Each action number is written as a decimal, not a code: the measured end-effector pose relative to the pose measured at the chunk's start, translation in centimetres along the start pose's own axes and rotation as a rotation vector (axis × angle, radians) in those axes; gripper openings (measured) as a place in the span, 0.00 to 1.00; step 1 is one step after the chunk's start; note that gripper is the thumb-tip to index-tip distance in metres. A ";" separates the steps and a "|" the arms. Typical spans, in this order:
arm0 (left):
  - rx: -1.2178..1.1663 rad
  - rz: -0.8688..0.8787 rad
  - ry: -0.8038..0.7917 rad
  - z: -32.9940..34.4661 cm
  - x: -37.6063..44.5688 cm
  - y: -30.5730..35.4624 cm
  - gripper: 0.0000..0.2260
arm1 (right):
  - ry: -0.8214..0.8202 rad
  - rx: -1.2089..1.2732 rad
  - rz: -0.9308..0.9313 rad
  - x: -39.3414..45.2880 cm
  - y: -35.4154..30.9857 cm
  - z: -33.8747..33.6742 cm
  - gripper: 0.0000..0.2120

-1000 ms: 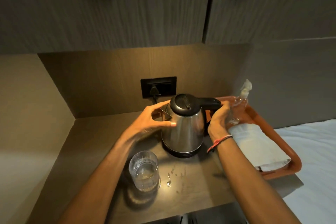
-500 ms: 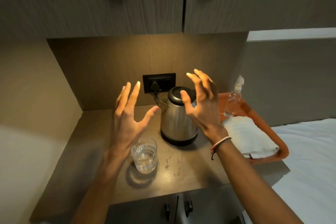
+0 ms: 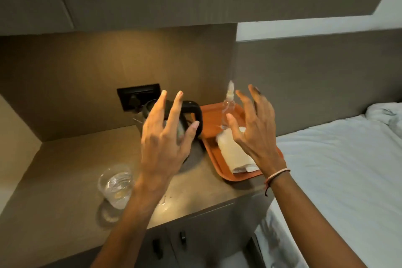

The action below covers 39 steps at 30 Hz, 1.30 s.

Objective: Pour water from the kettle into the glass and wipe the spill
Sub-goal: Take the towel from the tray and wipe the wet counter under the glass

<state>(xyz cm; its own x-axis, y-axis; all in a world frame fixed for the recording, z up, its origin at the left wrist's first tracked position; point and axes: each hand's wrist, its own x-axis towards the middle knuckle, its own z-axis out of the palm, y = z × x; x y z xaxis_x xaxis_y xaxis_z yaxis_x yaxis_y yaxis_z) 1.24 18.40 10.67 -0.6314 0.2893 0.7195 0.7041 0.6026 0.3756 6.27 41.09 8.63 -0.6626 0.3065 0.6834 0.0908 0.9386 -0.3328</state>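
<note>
A steel kettle point(image 3: 194, 113) with a black handle stands at the back of the counter, mostly hidden behind my left hand point(image 3: 162, 139). That hand is raised with its fingers spread and holds nothing. My right hand point(image 3: 253, 128) is also lifted and spread, empty, above the folded white cloth point(image 3: 236, 154) on the orange tray point(image 3: 212, 115). A glass point(image 3: 115, 185) with water in it stands at the front left of the counter. Spilled drops point(image 3: 165, 200) lie on the counter to the glass's right.
A clear spray bottle point(image 3: 228, 106) stands at the back of the tray. A black wall socket point(image 3: 138, 95) with a plug is behind the kettle. Cabinets hang overhead. A bed with white sheets point(image 3: 337, 169) lies to the right. Cupboard doors point(image 3: 169, 243) are below the counter.
Both hands let go of the kettle and rose with spread fingers. Since then they and the view have shifted to the right, toward the tray.
</note>
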 end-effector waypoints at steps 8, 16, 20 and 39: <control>-0.365 -0.599 -0.550 14.6 -0.8 3.5 0.22 | -0.575 0.226 0.551 -0.4 11.7 1.3 0.18; -0.683 -1.213 -0.411 19.7 -1.6 5.1 0.17 | -0.753 0.497 0.748 -1.6 14.6 4.3 0.33; -0.974 -1.273 -0.354 17.6 -2.5 5.2 0.27 | -0.728 1.035 1.004 -1.8 14.7 3.5 0.44; -0.071 -0.586 0.137 -8.5 -8.6 -7.1 0.32 | -0.544 1.069 0.769 -7.4 -5.0 1.2 0.17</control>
<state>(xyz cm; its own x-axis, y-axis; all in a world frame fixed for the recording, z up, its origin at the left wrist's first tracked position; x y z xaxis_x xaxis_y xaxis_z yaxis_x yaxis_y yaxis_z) 4.47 5.35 6.74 -0.8766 -0.1767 0.4476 0.2746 0.5802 0.7668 9.82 33.92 4.44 -0.9269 0.3488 -0.1387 0.1199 -0.0749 -0.9900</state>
